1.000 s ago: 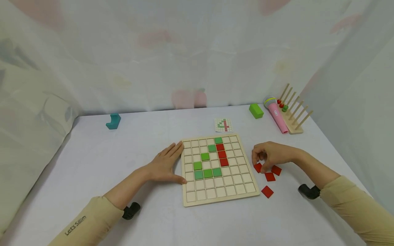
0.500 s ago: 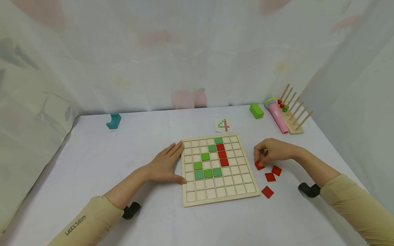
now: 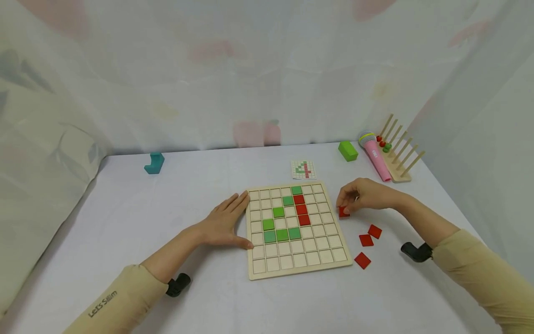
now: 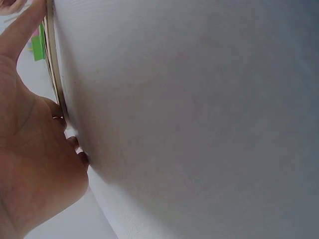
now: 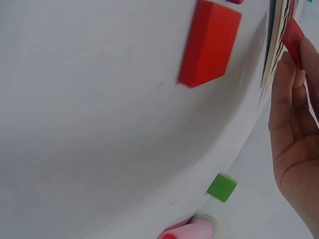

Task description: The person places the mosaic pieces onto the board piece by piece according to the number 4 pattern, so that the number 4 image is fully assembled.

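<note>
A square wooden grid board lies mid-table, bearing a diagonal and a row of green tiles and a column of red tiles. Along its left edge rests my left hand, fingers straight and spread, thumb at the lower left of the rim; the left wrist view shows the palm beside the board's edge. My right hand pinches a red tile between thumb and fingers, just off the board's right edge. In the right wrist view that tile overlaps the board's side.
Loose red tiles lie right of the board. Behind it is a small pattern card with a green-and-red 4. A green block, a pink toy microphone, a pegged wooden stand and a teal block stand farther back.
My right hand has picked up a red tile from the loose ones and carried it up and left toward the board. My left hand stays in place.
</note>
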A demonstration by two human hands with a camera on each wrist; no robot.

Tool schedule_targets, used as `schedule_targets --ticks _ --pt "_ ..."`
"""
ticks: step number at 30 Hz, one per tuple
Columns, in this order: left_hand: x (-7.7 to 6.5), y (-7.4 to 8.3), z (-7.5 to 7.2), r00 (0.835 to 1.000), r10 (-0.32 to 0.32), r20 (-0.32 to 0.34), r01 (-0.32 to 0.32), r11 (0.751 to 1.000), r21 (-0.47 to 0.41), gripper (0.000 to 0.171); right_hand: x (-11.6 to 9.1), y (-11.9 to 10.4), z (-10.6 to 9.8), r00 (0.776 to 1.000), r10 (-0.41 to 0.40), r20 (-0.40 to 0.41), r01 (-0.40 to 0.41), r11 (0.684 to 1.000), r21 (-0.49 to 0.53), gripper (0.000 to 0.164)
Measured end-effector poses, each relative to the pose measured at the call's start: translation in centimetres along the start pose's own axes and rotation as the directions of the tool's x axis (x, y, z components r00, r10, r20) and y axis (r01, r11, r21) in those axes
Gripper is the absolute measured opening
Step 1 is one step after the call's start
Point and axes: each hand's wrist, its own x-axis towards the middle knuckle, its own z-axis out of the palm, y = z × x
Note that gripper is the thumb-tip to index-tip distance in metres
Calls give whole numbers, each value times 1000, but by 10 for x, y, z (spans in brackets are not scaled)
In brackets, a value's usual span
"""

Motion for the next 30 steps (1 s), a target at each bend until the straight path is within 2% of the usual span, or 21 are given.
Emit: schedule_targets --ticks 6,12,20,30 --pt "-1 1 -1 1000 5 0 -5 1000 -4 126 9 -13 4 999 -10 -37 12 998 65 12" --pt "-1 1 -1 1000 11 -2 -11 1000 -5 126 20 -25 17 998 -25 -50 30 995 100 11" --pt "-1 1 -1 1000 7 1 -7 1000 -11 126 31 -42 34 998 -45 -33 48 993 112 11" --pt "0 1 -1 1000 3 -3 -4 1000 -7 127 37 -50 49 998 -66 1 66 993 102 12"
